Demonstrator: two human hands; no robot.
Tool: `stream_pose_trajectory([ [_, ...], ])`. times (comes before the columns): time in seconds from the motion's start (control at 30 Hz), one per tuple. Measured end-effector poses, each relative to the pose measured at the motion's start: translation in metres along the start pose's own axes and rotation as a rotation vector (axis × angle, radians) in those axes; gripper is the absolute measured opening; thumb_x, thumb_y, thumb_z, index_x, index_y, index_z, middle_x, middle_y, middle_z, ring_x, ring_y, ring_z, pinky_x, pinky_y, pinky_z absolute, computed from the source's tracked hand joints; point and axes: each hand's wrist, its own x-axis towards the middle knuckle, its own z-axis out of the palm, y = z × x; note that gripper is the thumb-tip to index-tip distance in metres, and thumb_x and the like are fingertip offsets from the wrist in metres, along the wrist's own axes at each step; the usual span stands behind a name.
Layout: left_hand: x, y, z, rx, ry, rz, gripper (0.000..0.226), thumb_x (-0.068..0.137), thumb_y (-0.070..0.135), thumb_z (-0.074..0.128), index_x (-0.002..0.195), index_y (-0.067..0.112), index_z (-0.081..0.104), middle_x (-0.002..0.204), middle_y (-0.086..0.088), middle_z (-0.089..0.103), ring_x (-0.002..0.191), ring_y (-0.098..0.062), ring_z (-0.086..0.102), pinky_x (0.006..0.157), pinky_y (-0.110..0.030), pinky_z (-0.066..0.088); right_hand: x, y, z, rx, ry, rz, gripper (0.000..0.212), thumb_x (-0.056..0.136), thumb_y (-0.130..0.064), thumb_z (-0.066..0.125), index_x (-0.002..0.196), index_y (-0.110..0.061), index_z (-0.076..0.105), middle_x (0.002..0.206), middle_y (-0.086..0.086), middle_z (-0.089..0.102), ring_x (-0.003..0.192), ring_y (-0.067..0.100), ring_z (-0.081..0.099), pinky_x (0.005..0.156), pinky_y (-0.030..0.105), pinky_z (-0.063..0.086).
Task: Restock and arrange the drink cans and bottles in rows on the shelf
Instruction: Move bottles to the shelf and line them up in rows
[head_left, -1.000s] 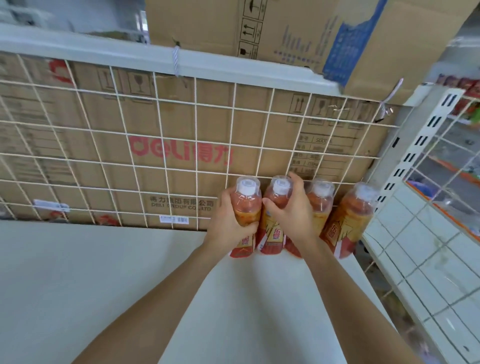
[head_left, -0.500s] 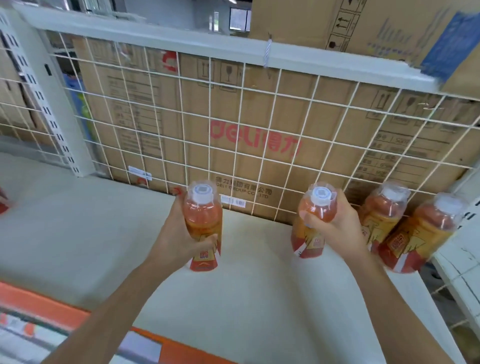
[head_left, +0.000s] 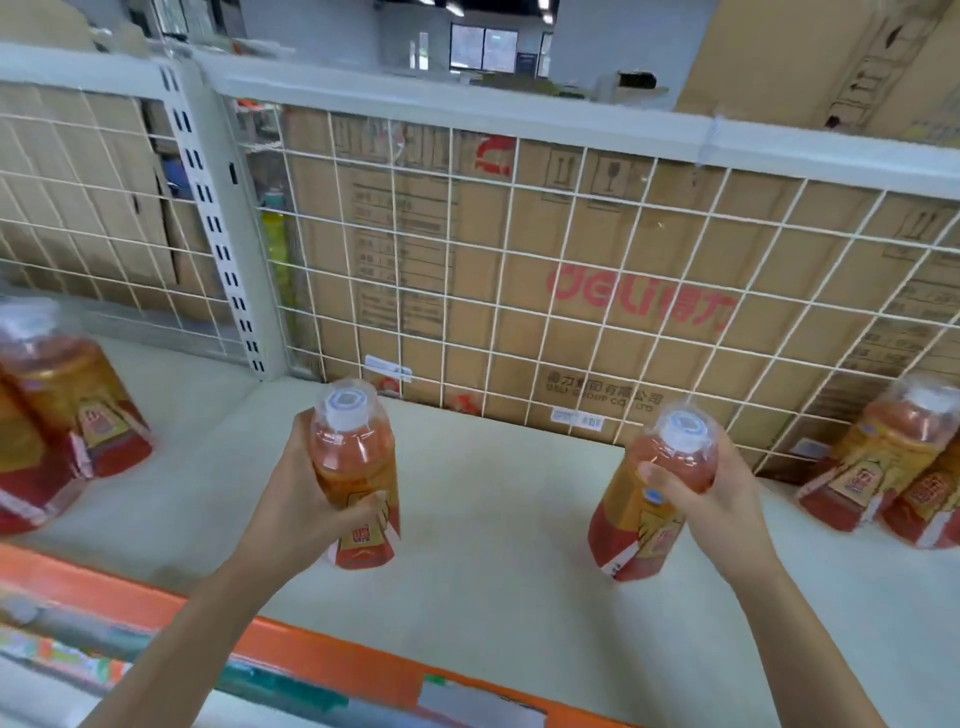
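Observation:
My left hand (head_left: 296, 504) grips an orange-red drink bottle (head_left: 353, 457) with a white cap, held upright over the middle of the white shelf (head_left: 493, 545). My right hand (head_left: 727, 504) grips a second, like bottle (head_left: 654, 493), tilted a little to the left, farther right on the shelf. Two more such bottles (head_left: 893, 467) stand at the shelf's right end against the wire back. A group of the same bottles (head_left: 57, 415) stands at the far left.
A white wire grid (head_left: 519, 291) backs the shelf, with brown cardboard boxes (head_left: 623, 270) behind it. A slotted white upright (head_left: 218, 234) divides the bays. An orange price rail (head_left: 311, 649) runs along the shelf's front edge.
Both hands have carried their bottles leftward and forward, away from the two bottles at the right end. The view has swung left, bringing the left group of bottles into sight.

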Motion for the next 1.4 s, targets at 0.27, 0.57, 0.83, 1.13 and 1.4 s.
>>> stream_pose_trajectory([
  [0.27, 0.015, -0.042, -0.079, -0.023, -0.014, 0.06, 0.076, 0.058, 0.003, 0.085, 0.102, 0.043, 0.038, 0.103, 0.019, 0.057, 0.091, 0.003, 0.061, 0.07, -0.014, 0.047, -0.02, -0.035, 0.102, 0.017, -0.021, -0.019, 0.048, 0.075, -0.003, 0.073, 0.108, -0.032, 0.053, 0.091, -0.016, 0.069, 0.087, 0.0, 0.064, 0.064, 0.012, 0.05],
  [0.57, 0.011, -0.062, -0.135, -0.057, 0.039, 0.048, 0.082, 0.06, 0.003, 0.084, 0.116, 0.035, 0.033, 0.108, 0.017, 0.056, 0.096, 0.013, 0.056, 0.069, 0.0, 0.045, -0.017, -0.07, 0.213, 0.051, -0.205, -0.059, 0.05, 0.073, -0.013, 0.076, 0.109, -0.038, 0.051, 0.099, -0.014, 0.066, 0.09, 0.001, 0.063, 0.071, 0.015, 0.05],
  [0.83, -0.004, -0.064, -0.141, -0.097, 0.169, 0.061, 0.082, 0.063, 0.006, 0.084, 0.12, 0.036, 0.034, 0.102, 0.025, 0.06, 0.098, 0.016, 0.055, 0.071, 0.001, 0.042, -0.009, -0.081, 0.27, 0.035, -0.397, -0.085, 0.078, 0.052, -0.047, 0.086, 0.117, -0.041, 0.043, 0.101, -0.026, 0.062, 0.095, -0.008, 0.058, 0.072, 0.012, 0.047],
  [1.13, -0.014, -0.055, -0.128, -0.091, 0.32, 0.017, 0.084, 0.058, 0.02, 0.087, 0.117, 0.052, 0.036, 0.108, 0.023, 0.059, 0.104, 0.01, 0.054, 0.072, -0.006, 0.047, -0.002, -0.079, 0.279, 0.076, -0.443, -0.14, 0.076, 0.046, -0.049, 0.079, 0.115, -0.041, 0.048, 0.108, -0.017, 0.063, 0.099, 0.002, 0.059, 0.086, 0.033, 0.051],
  [1.4, -0.048, -0.04, -0.153, -0.181, 0.471, 0.034, 0.08, 0.051, 0.026, 0.085, 0.121, 0.028, 0.045, 0.11, 0.02, 0.062, 0.102, -0.004, 0.061, 0.073, -0.013, 0.051, -0.015, -0.097, 0.298, 0.111, -0.505, -0.231, 0.085, 0.042, -0.057, 0.08, 0.118, -0.033, 0.052, 0.107, -0.014, 0.063, 0.097, 0.003, 0.059, 0.078, 0.024, 0.05],
])
